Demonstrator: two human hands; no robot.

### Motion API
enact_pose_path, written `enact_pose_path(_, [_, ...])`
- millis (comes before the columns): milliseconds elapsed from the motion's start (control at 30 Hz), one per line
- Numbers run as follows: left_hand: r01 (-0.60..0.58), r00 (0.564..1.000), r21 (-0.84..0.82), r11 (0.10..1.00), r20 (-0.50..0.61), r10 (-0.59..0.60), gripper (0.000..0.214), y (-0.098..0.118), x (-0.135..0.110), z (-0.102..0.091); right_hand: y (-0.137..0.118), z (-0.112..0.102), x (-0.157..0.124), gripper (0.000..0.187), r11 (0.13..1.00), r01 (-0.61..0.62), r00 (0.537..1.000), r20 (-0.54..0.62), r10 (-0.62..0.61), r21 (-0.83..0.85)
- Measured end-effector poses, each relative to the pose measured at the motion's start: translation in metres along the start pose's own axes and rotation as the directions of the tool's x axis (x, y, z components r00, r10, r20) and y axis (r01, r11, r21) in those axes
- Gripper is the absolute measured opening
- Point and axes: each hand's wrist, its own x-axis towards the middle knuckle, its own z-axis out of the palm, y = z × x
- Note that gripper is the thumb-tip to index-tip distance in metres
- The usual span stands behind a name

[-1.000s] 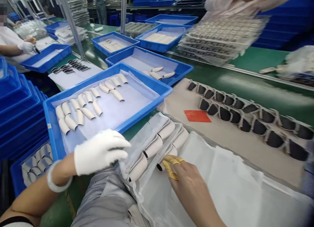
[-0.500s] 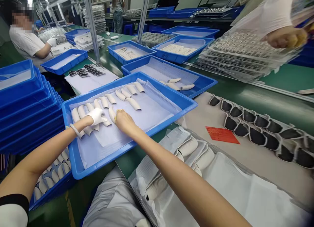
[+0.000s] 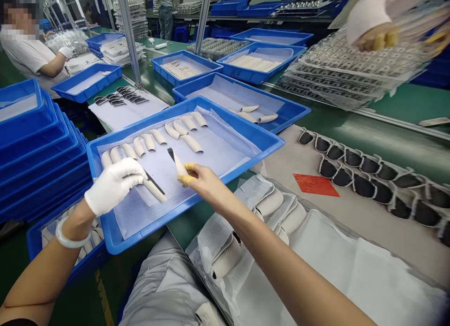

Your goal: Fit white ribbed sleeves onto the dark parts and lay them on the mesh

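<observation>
Grips were clamped: left hand (image 3: 112, 187) on a white shell (image 3: 156, 191) pointing toward right hand (image 3: 204, 179), which pinched a second shell (image 3: 177, 163) upright.

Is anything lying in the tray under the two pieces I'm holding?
Nothing visible. The left hand holds one piece, the right hand another, both above bare liner in the blue tray; the row of pieces lies farther back.

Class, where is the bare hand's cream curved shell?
The shell is left of centre in the head view, pinched by the right hand above the blue tray, right of the gloved left hand.
</observation>
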Motion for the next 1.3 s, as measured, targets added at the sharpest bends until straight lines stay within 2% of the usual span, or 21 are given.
enact_pose_path(67, [-0.153,0.988,-0.053,0.987,0.018,0.155,0.012,0.014,-0.012,0.007,0.002,-0.001,-0.037,0.026,0.975,0.005,0.998,0.058,-0.019,0.223])
enact_pose_path(133, [-0.281,0.959,-0.058,0.958,0.014,0.283,0.012,0.023,-0.021,0.017,0.006,0.003,-0.07,0.031,0.824,-0.039,0.988,0.147,-0.055,0.565])
enact_pose_path(200, [-0.341,0.939,-0.046,0.939,0.037,0.342,0.015,0.03,-0.025,0.028,0.01,0.01,-0.094,0.042,0.652,-0.107,0.974,0.211,-0.084,0.751])
enact_pose_path(267, [-0.368,0.927,-0.031,0.929,0.073,0.369,0.016,0.036,-0.027,0.036,0.014,0.016,-0.11,0.05,0.573,-0.145,0.97,0.229,-0.077,0.807])
enact_pose_path(367, [-0.388,0.913,-0.039,0.921,0.118,0.39,0.017,0.043,-0.029,0.047,0.021,0.021,-0.122,0.055,0.519,-0.125,0.984,0.171,-0.042,0.846])
enact_pose_path(500, [-0.393,0.901,-0.081,0.916,0.167,0.401,0.018,0.049,-0.03,0.057,0.03,0.022,-0.133,0.058,0.534,-0.053,0.997,0.072,-0.015,0.844])
enact_pose_path(667, [-0.4,0.898,-0.091,0.912,0.162,0.41,0.019,0.056,-0.031,0.07,0.036,0.019,-0.144,0.054,0.514,-0.047,0.997,0.068,-0.022,0.857])
enact_pose_path(733, [-0.37,0.923,-0.075,0.926,0.085,0.376,0.019,0.061,-0.033,0.076,0.036,0.02,-0.147,0.054,0.483,-0.04,0.999,0.044,0.003,0.875])
enact_pose_path(800, [-0.263,0.964,-0.065,0.963,-0.069,0.258,0.018,0.065,-0.035,0.084,0.035,0.022,-0.151,0.052,0.449,-0.014,0.999,-0.001,0.034,0.894])
enact_pose_path(867, [-0.091,0.988,-0.135,0.987,-0.137,0.072,0.042,0.068,-0.038,0.093,0.033,0.023,-0.154,0.051,0.431,0.03,0.996,-0.061,0.058,0.902])
enact_pose_path(933, [0.059,0.997,-0.26,0.964,-0.034,-0.07,0.074,0.07,-0.04,0.102,0.031,0.025,-0.157,0.051,0.428,0.065,0.992,-0.105,0.07,0.901])
enact_pose_path(1000, [0.137,0.99,-0.363,0.922,0.083,-0.114,0.086,0.072,-0.042,0.11,0.03,0.026,-0.16,0.051,0.424,0.083,0.99,-0.124,0.07,0.902])
enact_pose_path(1067, [0.13,0.992,-0.438,0.889,0.062,-0.114,0.075,0.074,-0.041,0.115,0.029,0.026,-0.163,0.049,0.408,0.091,0.989,-0.131,0.071,0.909])
enact_pose_path(1167, [0.057,0.993,-0.5,0.864,-0.064,-0.102,0.043,0.077,-0.037,0.12,0.03,0.028,-0.166,0.044,0.37,0.091,0.99,-0.123,0.064,0.925])
enact_pose_path(1300, [0.017,0.989,-0.494,0.869,-0.122,-0.089,0.029,0.076,-0.032,0.122,0.032,0.03,-0.168,0.039,0.297,0.09,0.991,-0.115,0.069,0.951])
